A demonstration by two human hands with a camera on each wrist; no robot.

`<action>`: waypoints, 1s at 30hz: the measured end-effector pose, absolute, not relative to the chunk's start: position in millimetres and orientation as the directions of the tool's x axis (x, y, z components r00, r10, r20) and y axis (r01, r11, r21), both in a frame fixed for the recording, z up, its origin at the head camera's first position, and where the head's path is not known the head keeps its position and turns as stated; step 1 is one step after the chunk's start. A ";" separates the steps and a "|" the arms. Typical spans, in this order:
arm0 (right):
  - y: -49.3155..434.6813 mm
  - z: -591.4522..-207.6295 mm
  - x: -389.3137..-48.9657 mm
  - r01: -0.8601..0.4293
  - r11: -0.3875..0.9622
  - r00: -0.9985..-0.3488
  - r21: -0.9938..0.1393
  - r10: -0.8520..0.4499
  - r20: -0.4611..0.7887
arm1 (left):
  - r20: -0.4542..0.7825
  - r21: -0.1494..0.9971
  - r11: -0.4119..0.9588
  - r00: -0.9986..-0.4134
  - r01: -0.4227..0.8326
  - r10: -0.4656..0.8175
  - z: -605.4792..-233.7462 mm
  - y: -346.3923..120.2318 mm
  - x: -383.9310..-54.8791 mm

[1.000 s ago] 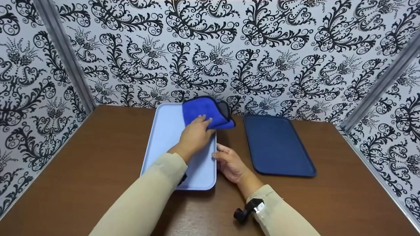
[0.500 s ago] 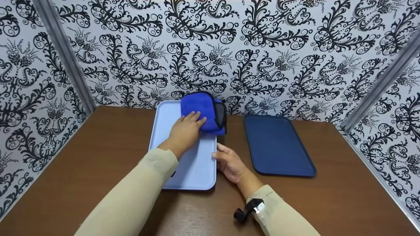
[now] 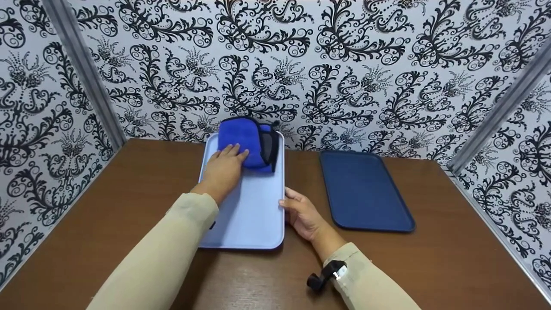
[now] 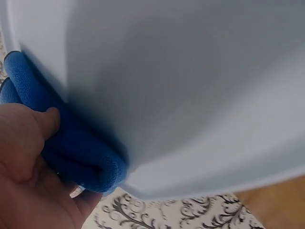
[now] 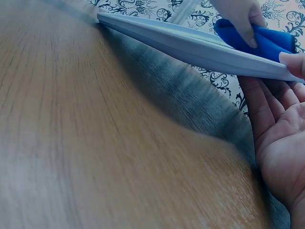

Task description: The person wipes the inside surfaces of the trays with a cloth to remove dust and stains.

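A light blue tray (image 3: 254, 215) is held up off the table, its underside showing over a shadow in the right wrist view. On its far end lies a folded blue cloth (image 3: 241, 137) with a black border and a grey side. My left hand (image 3: 222, 170) holds that cloth against the tray's surface; in the left wrist view the thumb (image 4: 50, 121) lies on one side of the folded cloth, with fingers round the other. My right hand (image 3: 303, 215) grips the tray's right edge, thumb on the rim and fingers (image 5: 267, 102) underneath.
A dark blue tray (image 3: 366, 193) lies on the brown wooden table (image 3: 129, 224) to the right. Behind the table and along both sides rise walls (image 3: 267, 64) with a black scroll pattern. A black device (image 3: 327, 275) is strapped to the right sleeve.
My left hand has slid the blue cloth leftward across the far end of the light blue tray, from its right edge toward its left. The right hand stays in place on the rim.
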State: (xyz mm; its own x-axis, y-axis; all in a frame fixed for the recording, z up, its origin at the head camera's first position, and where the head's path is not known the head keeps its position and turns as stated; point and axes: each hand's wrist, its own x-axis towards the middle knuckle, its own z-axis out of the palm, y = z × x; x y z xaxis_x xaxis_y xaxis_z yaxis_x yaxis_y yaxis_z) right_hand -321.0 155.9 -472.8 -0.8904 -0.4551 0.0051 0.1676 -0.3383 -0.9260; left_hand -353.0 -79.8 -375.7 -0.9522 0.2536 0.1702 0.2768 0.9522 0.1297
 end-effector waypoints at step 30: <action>156.2 -475.3 -322.6 0.174 -0.342 -0.891 -0.923 -0.455 0.001 | 0.160 0.408 0.906 -0.986 0.108 0.046 -392.0 -93.6 -354.4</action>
State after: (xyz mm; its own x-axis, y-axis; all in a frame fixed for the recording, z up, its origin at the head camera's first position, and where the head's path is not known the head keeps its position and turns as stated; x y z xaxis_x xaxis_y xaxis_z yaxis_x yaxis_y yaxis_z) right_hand -322.6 156.2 -475.3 -0.8906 -0.4548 0.0006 0.1742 -0.3423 -0.9233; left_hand -354.4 -93.6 -392.0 -0.9861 0.0460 0.1596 0.1084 0.9063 0.4085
